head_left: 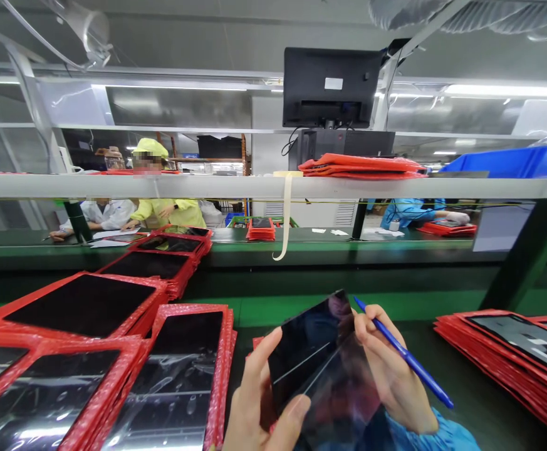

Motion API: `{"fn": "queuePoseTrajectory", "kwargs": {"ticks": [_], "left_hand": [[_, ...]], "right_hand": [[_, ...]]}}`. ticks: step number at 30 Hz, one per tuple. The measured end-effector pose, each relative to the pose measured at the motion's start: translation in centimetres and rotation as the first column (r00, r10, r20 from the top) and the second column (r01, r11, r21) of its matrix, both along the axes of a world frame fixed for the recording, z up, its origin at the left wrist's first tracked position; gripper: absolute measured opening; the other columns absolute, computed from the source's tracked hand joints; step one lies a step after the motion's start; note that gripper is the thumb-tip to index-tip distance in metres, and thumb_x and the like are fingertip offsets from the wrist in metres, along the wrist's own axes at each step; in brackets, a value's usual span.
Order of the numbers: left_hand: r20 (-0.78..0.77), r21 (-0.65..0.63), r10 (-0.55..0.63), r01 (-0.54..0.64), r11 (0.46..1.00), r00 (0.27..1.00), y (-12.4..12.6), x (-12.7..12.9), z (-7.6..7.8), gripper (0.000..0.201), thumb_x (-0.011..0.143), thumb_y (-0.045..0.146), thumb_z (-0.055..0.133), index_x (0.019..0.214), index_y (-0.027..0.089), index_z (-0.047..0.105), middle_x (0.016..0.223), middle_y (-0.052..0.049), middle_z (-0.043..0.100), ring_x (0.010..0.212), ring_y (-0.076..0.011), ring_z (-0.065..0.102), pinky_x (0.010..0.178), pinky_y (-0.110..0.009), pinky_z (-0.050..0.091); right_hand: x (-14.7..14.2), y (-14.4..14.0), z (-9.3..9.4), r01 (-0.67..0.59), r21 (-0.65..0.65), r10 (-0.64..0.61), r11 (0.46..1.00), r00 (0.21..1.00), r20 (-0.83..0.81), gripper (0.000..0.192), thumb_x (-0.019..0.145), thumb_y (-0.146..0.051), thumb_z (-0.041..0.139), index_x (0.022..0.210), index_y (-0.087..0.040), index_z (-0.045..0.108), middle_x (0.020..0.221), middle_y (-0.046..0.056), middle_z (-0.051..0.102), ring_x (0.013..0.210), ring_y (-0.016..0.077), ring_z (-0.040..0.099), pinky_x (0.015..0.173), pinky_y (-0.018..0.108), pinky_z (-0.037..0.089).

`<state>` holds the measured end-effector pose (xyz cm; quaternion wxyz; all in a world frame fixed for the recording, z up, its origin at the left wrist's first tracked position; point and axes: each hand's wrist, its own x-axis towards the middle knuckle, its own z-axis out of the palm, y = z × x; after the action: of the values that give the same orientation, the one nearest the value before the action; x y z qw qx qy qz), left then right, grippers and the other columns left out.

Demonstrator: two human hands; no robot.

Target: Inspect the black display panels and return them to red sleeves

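My left hand (259,394) grips a dark glossy screen panel (301,351), with the thumb on its face and the fingers along its left edge. The panel is tilted up in front of me. A see-through film (348,388) hangs over the panel's lower right part. At the right edge, my right hand (390,363) pinches near the film's upper corner; whether the fingertips hold film or panel is hard to tell. A blue pen (411,363) is tucked in that same hand, slanting down to the right. A bit of red wrap (257,342) shows behind the panel.
Stacks of screens on red bubble-wrap sleeves (226,376) fill the left side; another red stack (503,357) lies at right. A green-edged shelf (235,235) crosses ahead, with a hanging tape strip (286,219) and a monitor (332,88) above. Several co-workers sit beyond.
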<state>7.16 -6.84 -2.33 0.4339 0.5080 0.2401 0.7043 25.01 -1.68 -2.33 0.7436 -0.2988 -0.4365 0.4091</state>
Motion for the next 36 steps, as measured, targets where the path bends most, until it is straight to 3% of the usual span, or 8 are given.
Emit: {"fn": "queuePoseTrajectory", "kwargs": {"ticks": [7, 12, 17, 20, 25, 29, 32, 36], "left_hand": [[0.029, -0.086, -0.106, 0.108, 0.990, 0.994, 0.7, -0.7, 1.1, 0.041, 0.076, 0.037, 0.071, 0.115, 0.030, 0.062, 0.107, -0.003, 0.070, 0.084, -0.0188, 0.066, 0.078, -0.028, 0.050], [0.007, -0.136, -0.210, 0.209, 0.968, 0.978, 1.5, -1.5, 0.4, 0.034, 0.074, 0.043, 0.070, 0.105, 0.028, 0.068, 0.093, -0.002, 0.063, 0.077, -0.0160, 0.056, 0.072, -0.026, 0.045], [-0.019, -0.181, -0.206, 0.199, 0.963, 0.978, 2.3, -2.3, -0.1, 0.030, 0.068, 0.044, 0.074, 0.092, 0.026, 0.072, 0.082, -0.001, 0.057, 0.075, -0.0147, 0.046, 0.069, -0.024, 0.038], [0.082, -0.242, -0.252, 0.265, 0.933, 0.964, 2.3, -2.3, 0.1, 0.031, 0.068, 0.040, 0.074, 0.095, 0.025, 0.071, 0.084, -0.001, 0.056, 0.072, -0.0135, 0.049, 0.063, -0.023, 0.039], [0.244, -0.288, -0.346, 0.409, 0.866, 0.906, 2.3, -2.1, 0.8, 0.036, 0.075, 0.033, 0.065, 0.111, 0.026, 0.066, 0.101, -0.004, 0.063, 0.095, -0.0198, 0.059, 0.086, -0.030, 0.043], [0.332, -0.294, -0.408, 0.504, 0.812, 0.851, 2.3, -2.0, 1.3, 0.031, 0.080, 0.027, 0.060, 0.111, 0.025, 0.063, 0.098, -0.004, 0.066, 0.092, -0.0203, 0.064, 0.085, -0.032, 0.047], [0.351, -0.293, -0.393, 0.499, 0.816, 0.850, 2.4, -2.0, 1.3, 0.032, 0.080, 0.026, 0.060, 0.112, 0.023, 0.062, 0.097, -0.005, 0.067, 0.092, -0.0220, 0.065, 0.081, -0.032, 0.049], [0.338, -0.340, -0.356, 0.465, 0.817, 0.871, 2.4, -2.0, 1.4, 0.034, 0.081, 0.027, 0.059, 0.115, 0.022, 0.061, 0.104, -0.006, 0.068, 0.093, -0.0231, 0.066, 0.081, -0.033, 0.050]], "right_hand": [[0.3, 0.1, -0.4, -0.024, -0.133, 0.011, 0.991, 0.995, -0.096, 0.031, 0.060, -0.026, 0.084, 0.082, -0.026, 0.061, 0.064, -0.006, 0.061, 0.071, 0.0144, 0.060, 0.092, 0.030, 0.048], [0.4, 0.4, -0.1, -0.007, -0.231, -0.043, 0.973, 0.977, -0.211, 0.034, 0.052, -0.026, 0.084, 0.080, -0.026, 0.064, 0.064, -0.005, 0.066, 0.082, 0.0180, 0.066, 0.080, 0.026, 0.055], [0.4, 0.3, 0.5, -0.017, -0.351, -0.115, 0.936, 0.929, -0.352, 0.046, 0.041, -0.019, 0.085, 0.082, -0.026, 0.064, 0.077, -0.003, 0.073, 0.091, 0.0180, 0.068, 0.069, 0.021, 0.056], [0.7, 0.2, 0.5, 0.001, -0.346, -0.155, 0.938, 0.895, -0.418, 0.047, 0.043, -0.017, 0.083, 0.084, -0.026, 0.062, 0.073, -0.004, 0.071, 0.095, 0.0180, 0.068, 0.077, 0.023, 0.056], [1.2, 0.0, 0.4, -0.087, -0.242, -0.058, 0.966, 0.843, -0.535, 0.039, 0.048, -0.008, 0.075, 0.076, -0.026, 0.055, 0.057, -0.010, 0.057, 0.085, 0.0157, 0.067, 0.085, 0.027, 0.053], [1.2, -0.1, 1.0, -0.110, -0.267, -0.064, 0.957, 0.821, -0.568, 0.037, 0.044, -0.004, 0.070, 0.068, -0.024, 0.052, 0.059, -0.009, 0.053, 0.085, 0.0143, 0.065, 0.094, 0.027, 0.050], [1.1, 0.1, 1.1, -0.111, -0.262, -0.058, 0.959, 0.825, -0.561, 0.033, 0.044, -0.006, 0.069, 0.065, -0.023, 0.050, 0.061, -0.009, 0.052, 0.083, 0.0134, 0.065, 0.105, 0.029, 0.044], [1.0, 0.2, 1.1, -0.070, -0.266, -0.085, 0.961, 0.843, -0.530, 0.032, 0.044, -0.007, 0.069, 0.064, -0.023, 0.050, 0.058, -0.010, 0.051, 0.079, 0.0128, 0.066, 0.103, 0.027, 0.046]]}}
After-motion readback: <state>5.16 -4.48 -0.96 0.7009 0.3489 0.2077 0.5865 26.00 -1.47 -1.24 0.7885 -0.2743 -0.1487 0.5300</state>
